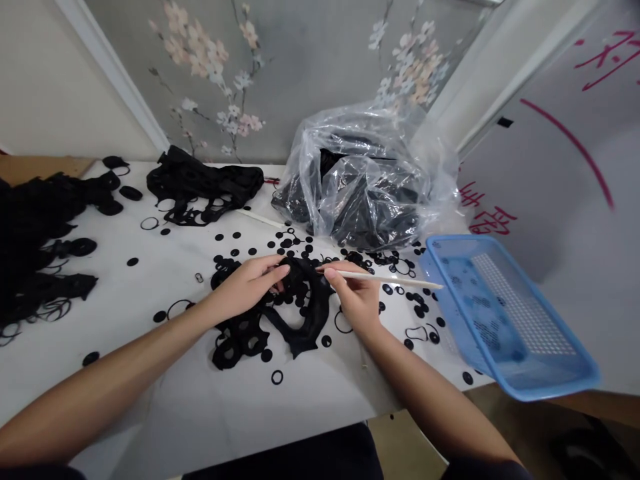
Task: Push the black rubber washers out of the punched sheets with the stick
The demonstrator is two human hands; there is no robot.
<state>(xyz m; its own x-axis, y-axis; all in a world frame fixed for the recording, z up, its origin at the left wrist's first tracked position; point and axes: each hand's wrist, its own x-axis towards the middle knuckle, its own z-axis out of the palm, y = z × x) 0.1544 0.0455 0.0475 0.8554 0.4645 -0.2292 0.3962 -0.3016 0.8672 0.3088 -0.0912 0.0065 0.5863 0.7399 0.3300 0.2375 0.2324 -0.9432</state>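
Observation:
A black rubbery sheet with round cut-outs [313,317] lies bunched on the white table in front of me. My left hand [260,280] is closed on its upper part, thumb on top. In my right hand [356,293] is a thin pale wooden stick [400,277], gripped like a pen. One end of the stick points right; its other end meets the sheet's upper right edge, where the exact contact is hard to make out. Small black discs [267,355] and thin black rings [277,377] are scattered around both hands.
A clear plastic bag [373,193] of black pieces stands at the back. At the right is a blue plastic basket [540,320] near the table's edge. Another black sheet [200,183] lies back left, and a large black heap [40,240] covers the far left.

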